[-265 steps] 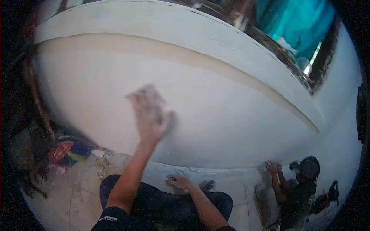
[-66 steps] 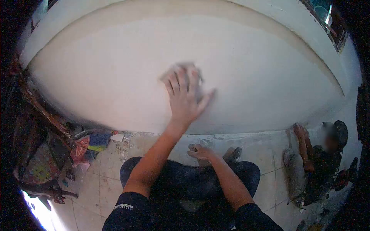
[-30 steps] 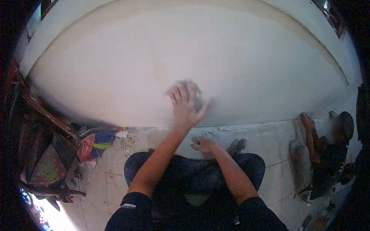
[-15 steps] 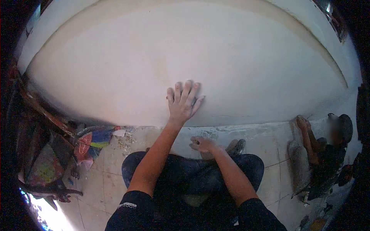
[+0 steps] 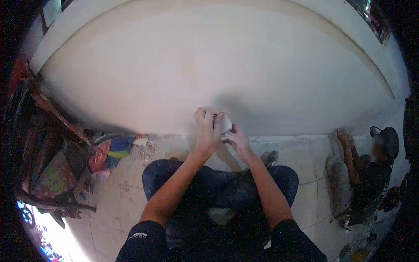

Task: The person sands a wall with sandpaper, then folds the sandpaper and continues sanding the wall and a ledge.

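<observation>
In front of the pale wall point(image 5: 131, 65), both my hands meet around a small whitish sheet-like piece point(image 5: 226, 124); its exact kind cannot be made out. My left hand point(image 5: 207, 133) is closed on its left side, fingers bent over the top. From the lower right, my right hand point(image 5: 238, 142) pinches the same piece between thumb and fingers. Part of the piece is hidden behind the fingers.
Another person point(image 5: 371, 174) crouches at the right, hands against the wall's base. On the left, colourful plastic bags point(image 5: 104, 155) lie beside dark clutter point(image 5: 54, 174). My bent legs point(image 5: 174, 183) are over the tiled floor point(image 5: 131, 205), and debris lies along the wall's foot.
My left hand has left its flat, spread position on the wall and come down. My right hand has risen to meet it, and the whitish piece now shows between them.
</observation>
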`<state>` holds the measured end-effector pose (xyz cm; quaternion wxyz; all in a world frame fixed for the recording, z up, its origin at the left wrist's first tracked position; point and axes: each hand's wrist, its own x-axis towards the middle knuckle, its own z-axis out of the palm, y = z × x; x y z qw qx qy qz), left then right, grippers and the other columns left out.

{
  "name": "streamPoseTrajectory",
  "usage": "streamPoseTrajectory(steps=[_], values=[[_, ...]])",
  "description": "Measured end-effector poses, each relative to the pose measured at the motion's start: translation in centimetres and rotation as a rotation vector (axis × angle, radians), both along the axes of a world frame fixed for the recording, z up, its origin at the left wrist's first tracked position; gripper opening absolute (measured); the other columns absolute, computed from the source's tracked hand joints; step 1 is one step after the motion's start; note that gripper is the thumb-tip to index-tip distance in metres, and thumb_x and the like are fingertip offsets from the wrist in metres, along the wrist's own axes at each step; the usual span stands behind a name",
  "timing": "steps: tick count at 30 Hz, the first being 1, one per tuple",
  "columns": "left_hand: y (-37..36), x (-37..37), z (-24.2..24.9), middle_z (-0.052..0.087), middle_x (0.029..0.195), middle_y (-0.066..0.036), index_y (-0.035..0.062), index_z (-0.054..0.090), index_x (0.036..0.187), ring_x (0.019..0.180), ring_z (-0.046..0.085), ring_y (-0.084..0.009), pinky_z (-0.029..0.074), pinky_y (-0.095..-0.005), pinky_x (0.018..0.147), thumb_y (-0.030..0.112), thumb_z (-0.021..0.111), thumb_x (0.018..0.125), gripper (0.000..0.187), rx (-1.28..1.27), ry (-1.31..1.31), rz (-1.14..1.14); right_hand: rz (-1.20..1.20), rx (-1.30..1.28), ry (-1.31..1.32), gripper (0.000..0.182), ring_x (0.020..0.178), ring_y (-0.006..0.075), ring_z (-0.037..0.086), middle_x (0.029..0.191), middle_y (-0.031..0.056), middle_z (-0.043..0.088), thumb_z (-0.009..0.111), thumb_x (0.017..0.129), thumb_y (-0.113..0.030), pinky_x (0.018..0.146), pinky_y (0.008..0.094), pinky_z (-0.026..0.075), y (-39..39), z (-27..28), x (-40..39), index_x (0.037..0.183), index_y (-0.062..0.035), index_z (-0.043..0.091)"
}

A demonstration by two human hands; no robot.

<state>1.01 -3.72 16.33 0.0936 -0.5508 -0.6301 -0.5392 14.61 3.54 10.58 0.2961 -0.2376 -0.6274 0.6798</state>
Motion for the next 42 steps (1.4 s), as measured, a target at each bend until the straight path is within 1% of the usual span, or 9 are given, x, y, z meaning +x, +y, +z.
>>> streamPoseTrajectory(steps=[2,5,8,13,16,27,35,41,42], values=[[-1.7,0.1,-1.1,0.062,0.112,-0.014,0.0035,0.069,0.110,0.100,0.060,-0.0316,0.051,-0.0398,0.084,0.008,0.067,0.096,0.015,0.050,-0.328,-0.134,0.081,-0.150,0.096,0.047,0.118,0.0163,0.057,0.127,0.0073,0.059,0.062,0.100,-0.019,0.097,0.0341,0.049,-1.6,2.2,0.6,0.141,-0.0011,0.047],[-2.8,0.0,-1.7,0.067,0.102,-0.011,0.0054,0.071,0.104,0.092,0.067,-0.0237,0.054,-0.0345,0.082,0.006,0.072,0.091,0.013,0.015,-0.353,-0.024,0.021,-0.077,0.106,0.038,0.113,0.0156,0.060,0.123,0.0060,0.061,0.064,0.099,-0.013,0.093,0.0316,0.051,-2.2,1.6,0.5,0.134,-0.0021,0.053],[-2.0,-1.4,-2.1,0.072,0.099,-0.010,0.0050,0.072,0.098,0.092,0.069,-0.0255,0.055,-0.0348,0.082,0.006,0.077,0.086,0.013,-0.140,-0.360,-0.101,-0.248,0.236,0.061,0.032,0.099,0.0186,0.067,0.109,0.0075,0.069,0.073,0.094,-0.019,0.087,0.0338,0.055,-0.9,-0.5,0.1,0.120,-0.0015,0.066],[-1.4,-1.2,-2.5,0.072,0.095,-0.009,0.0099,0.073,0.095,0.096,0.068,-0.0286,0.054,-0.0380,0.082,-0.004,0.073,0.078,0.023,0.092,-0.089,-0.202,-0.545,0.902,0.091,0.017,0.097,0.0235,0.069,0.107,0.0127,0.072,0.073,0.089,0.000,0.088,0.0319,0.054,-0.4,4.0,1.4,0.105,-0.0047,0.071],[-1.7,-1.1,-2.8,0.072,0.097,-0.009,0.0109,0.072,0.094,0.096,0.068,-0.0286,0.054,-0.0379,0.083,-0.007,0.074,0.075,0.026,0.124,-0.044,-0.193,-0.609,0.955,0.124,0.023,0.099,0.0280,0.069,0.108,0.0150,0.072,0.074,0.082,0.006,0.089,0.0336,0.054,-1.2,4.7,1.3,0.102,-0.0044,0.071],[-2.1,-0.9,-1.7,0.072,0.103,-0.009,0.0086,0.070,0.098,0.092,0.071,-0.0281,0.058,-0.0343,0.077,-0.004,0.077,0.080,0.023,0.165,0.052,-0.191,-0.633,0.765,0.136,0.022,0.101,0.0241,0.068,0.111,0.0130,0.071,0.077,0.086,-0.005,0.088,0.0354,0.054,-0.7,3.6,0.7,0.107,-0.0041,0.071],[-0.6,-0.4,-1.3,0.073,0.100,-0.013,-0.0009,0.064,0.109,0.084,0.071,-0.0143,0.059,-0.0302,0.071,0.005,0.071,0.094,0.017,-0.191,-0.759,-0.173,-0.532,0.383,-0.070,0.031,0.090,0.0226,0.069,0.100,0.0085,0.073,0.077,0.091,-0.029,0.085,0.0349,0.054,0.1,0.4,-0.7,0.110,-0.0048,0.070],[-0.4,-3.1,-3.3,0.073,0.099,-0.011,-0.0013,0.067,0.108,0.084,0.070,-0.0144,0.058,-0.0299,0.073,0.011,0.073,0.093,0.020,-0.368,-0.550,-0.202,-0.236,0.417,-0.127,0.045,0.098,0.0172,0.065,0.098,0.0074,0.071,0.078,0.091,-0.025,0.088,0.0328,0.052,0.4,2.8,1.3,0.128,-0.0033,0.064],[-0.5,-3.6,-2.8,0.073,0.099,-0.011,-0.0013,0.067,0.108,0.084,0.070,-0.0144,0.058,-0.0299,0.073,0.011,0.073,0.093,0.020,-0.369,-0.555,-0.199,-0.061,0.131,0.001,0.053,0.099,0.0170,0.065,0.099,0.0067,0.070,0.077,0.091,-0.020,0.090,0.0331,0.052,0.6,3.4,2.0,0.137,-0.0031,0.057]])
